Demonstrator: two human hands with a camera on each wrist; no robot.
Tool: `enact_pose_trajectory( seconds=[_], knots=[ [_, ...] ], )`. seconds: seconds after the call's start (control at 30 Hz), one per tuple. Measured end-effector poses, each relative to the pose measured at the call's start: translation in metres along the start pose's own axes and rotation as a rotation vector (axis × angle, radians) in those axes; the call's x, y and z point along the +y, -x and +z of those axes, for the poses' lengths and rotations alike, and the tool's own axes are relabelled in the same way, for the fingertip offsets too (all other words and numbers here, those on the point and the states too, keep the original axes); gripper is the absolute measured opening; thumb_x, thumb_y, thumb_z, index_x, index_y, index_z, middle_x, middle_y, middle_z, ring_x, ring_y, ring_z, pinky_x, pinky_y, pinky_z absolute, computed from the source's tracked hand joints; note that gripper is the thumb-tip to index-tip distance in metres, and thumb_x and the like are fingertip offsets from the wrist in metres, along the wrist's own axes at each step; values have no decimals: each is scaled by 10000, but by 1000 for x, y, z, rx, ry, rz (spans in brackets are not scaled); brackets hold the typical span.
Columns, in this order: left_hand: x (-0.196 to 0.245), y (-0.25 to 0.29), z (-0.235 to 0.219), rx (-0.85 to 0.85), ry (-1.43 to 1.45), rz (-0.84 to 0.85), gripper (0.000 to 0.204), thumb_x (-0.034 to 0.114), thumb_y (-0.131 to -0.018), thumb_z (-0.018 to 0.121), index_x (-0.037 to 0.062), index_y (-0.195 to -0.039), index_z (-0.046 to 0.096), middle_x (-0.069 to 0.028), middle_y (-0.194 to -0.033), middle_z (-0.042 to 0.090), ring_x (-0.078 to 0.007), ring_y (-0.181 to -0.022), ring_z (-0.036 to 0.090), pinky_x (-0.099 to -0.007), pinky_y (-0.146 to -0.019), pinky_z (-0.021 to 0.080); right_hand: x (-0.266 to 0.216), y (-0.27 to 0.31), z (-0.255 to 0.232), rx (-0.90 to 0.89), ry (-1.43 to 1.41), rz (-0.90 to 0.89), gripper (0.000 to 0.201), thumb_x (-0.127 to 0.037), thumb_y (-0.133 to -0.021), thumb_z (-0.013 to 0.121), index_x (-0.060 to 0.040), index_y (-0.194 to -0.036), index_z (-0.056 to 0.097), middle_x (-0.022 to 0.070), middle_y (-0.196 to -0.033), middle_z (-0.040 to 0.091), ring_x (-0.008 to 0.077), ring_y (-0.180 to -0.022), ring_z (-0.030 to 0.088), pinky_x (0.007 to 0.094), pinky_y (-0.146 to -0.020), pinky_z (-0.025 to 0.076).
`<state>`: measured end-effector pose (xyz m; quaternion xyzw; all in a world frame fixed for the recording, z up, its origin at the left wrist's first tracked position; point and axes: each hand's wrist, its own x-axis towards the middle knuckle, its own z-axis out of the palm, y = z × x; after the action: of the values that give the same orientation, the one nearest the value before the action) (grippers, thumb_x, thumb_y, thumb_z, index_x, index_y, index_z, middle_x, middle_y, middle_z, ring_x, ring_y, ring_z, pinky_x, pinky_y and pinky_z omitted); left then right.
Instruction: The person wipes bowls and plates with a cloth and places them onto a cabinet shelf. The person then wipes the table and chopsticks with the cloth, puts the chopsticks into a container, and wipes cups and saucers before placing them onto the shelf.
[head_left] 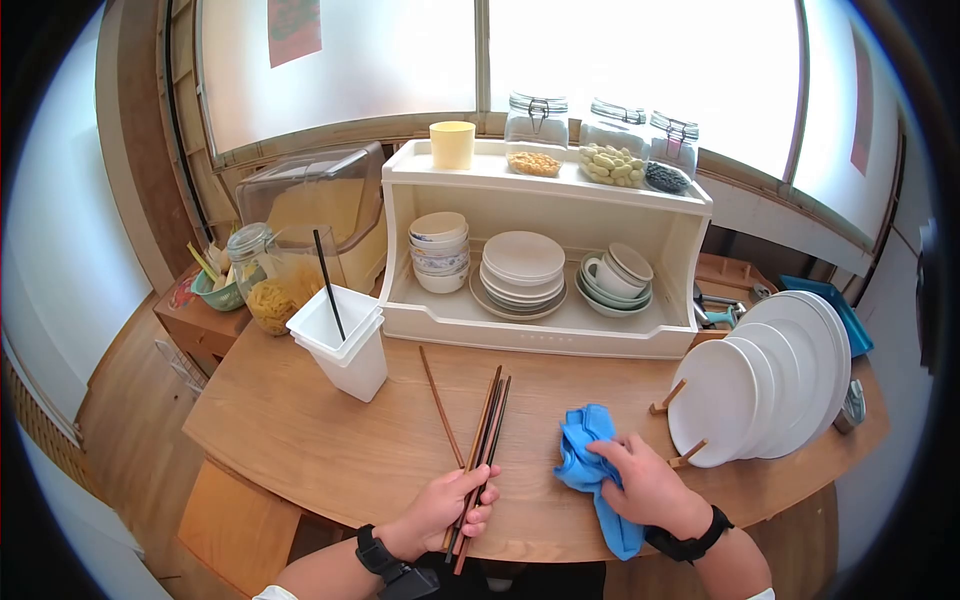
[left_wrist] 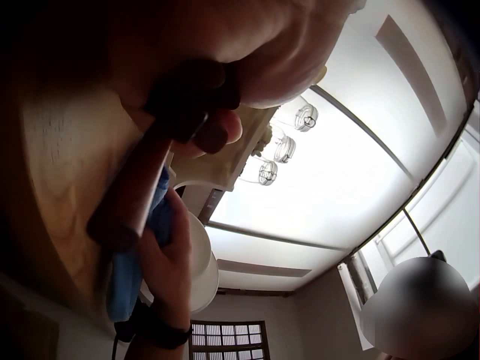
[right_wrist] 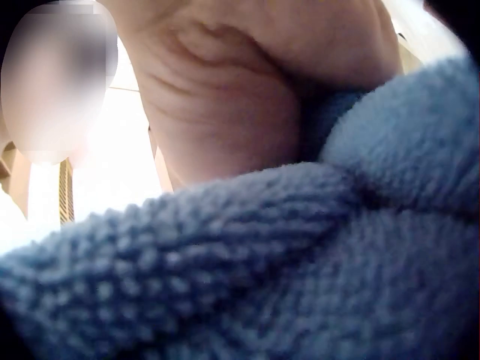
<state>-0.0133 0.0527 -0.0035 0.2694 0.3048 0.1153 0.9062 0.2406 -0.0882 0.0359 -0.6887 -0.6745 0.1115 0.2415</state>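
In the head view my left hand (head_left: 455, 510) grips several dark and brown chopsticks (head_left: 490, 425) near their lower ends, their other ends pointing away over the table. One brown chopstick (head_left: 438, 403) slants off to the left of this bundle, its near end right at the thumb. Thick chopstick ends (left_wrist: 127, 195) show below the palm in the left wrist view. My right hand (head_left: 645, 485) holds a crumpled blue cloth (head_left: 585, 450) at the table's right front. Ribbed folds of the cloth (right_wrist: 225, 255) fill the lower right wrist view and hide the fingertips.
A white plastic container (head_left: 355, 365) with a black stick in it stands left on the wooden table (head_left: 300, 430). Behind is a white shelf (head_left: 540, 340) with bowls and plates. White plates (head_left: 715, 400) stand in a pegged rack close right of the right hand.
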Motion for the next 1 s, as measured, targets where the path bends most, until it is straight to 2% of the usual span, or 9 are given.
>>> enact_pose_trajectory(
  seconds=[0.13, 0.23, 0.3, 0.33, 0.4, 0.53, 0.6, 0.77, 1.0],
  knots=[
    [-8, -5, -5, -18, 117, -5, 247, 291, -1057, 420, 83, -1181, 472, -32, -830, 483, -92, -564, 419, -232, -439, 381, -8, -21, 3, 46, -225, 68, 470, -69, -815, 603, -130, -1278, 554, 217, -1147, 558, 431, -1023, 562, 451, -851, 511],
    [-14, -4, -1, -40, 175, -10, 249, 294, -1057, 420, 85, -1178, 478, -35, -830, 487, -95, -562, 415, -231, -445, 379, -12, -41, 14, 105, -13, 2, 469, -90, -825, 613, -136, -1287, 553, 213, -1160, 560, 403, -1033, 572, 442, -859, 508],
    [-20, 4, 5, -45, 200, -20, 248, 296, -1057, 421, 86, -1176, 480, -35, -829, 489, -99, -559, 412, -231, -448, 377, -14, -53, 22, -40, 388, -4, 473, -112, -798, 654, -133, -1263, 574, 219, -1210, 537, 367, -1039, 595, 412, -873, 500],
    [-23, 9, 10, -41, 149, -2, 258, 294, -1050, 446, 81, -1195, 459, -37, -830, 486, -104, -566, 425, -244, -460, 386, -21, -60, 23, -40, 384, -10, 473, -112, -798, 654, -133, -1263, 574, 219, -1210, 537, 367, -1039, 595, 412, -873, 500],
    [-29, 24, 15, -30, 104, 16, 278, 293, -1042, 471, 76, -1213, 439, -39, -830, 483, -110, -573, 437, -256, -472, 395, -39, -75, 25, 200, 594, -280, 303, -167, -853, 591, -96, -1139, 660, 210, -1138, 578, 353, -1026, 590, 439, -859, 515],
    [-32, 45, 12, 91, -26, 228, 234, 292, -1050, 440, 131, -1218, 416, -45, -807, 494, -138, -562, 457, -292, -465, 400, -69, -114, 48, -7, 371, -286, 248, -208, -871, 568, -53, -1002, 711, 196, -1012, 660, 350, -973, 641, 451, -806, 539],
    [-28, 50, 4, 160, -30, 421, 226, 291, -1046, 447, 132, -1205, 421, -42, -802, 495, -140, -552, 463, -296, -467, 404, -91, -128, 70, -355, 144, -3, 226, -260, -824, 627, -67, -896, 719, 179, -873, 709, 380, -869, 683, 472, -761, 544],
    [-16, 53, -9, 250, -26, 486, 208, 270, -1039, 460, 119, -1182, 454, -42, -784, 516, -132, -519, 470, -279, -437, 402, -107, -141, 114, -299, 139, -169, 269, -281, -805, 637, -26, -776, 719, 178, -785, 706, 354, -758, 706, 439, -665, 566],
    [-10, 52, -24, 262, -3, 544, 201, 282, -1035, 472, 112, -1141, 487, -36, -779, 533, -123, -496, 467, -265, -417, 395, -114, -154, 129, -223, 73, -113, 217, -237, -794, 648, -35, -765, 722, 177, -792, 710, 336, -763, 711, 425, -649, 568]
  ],
)
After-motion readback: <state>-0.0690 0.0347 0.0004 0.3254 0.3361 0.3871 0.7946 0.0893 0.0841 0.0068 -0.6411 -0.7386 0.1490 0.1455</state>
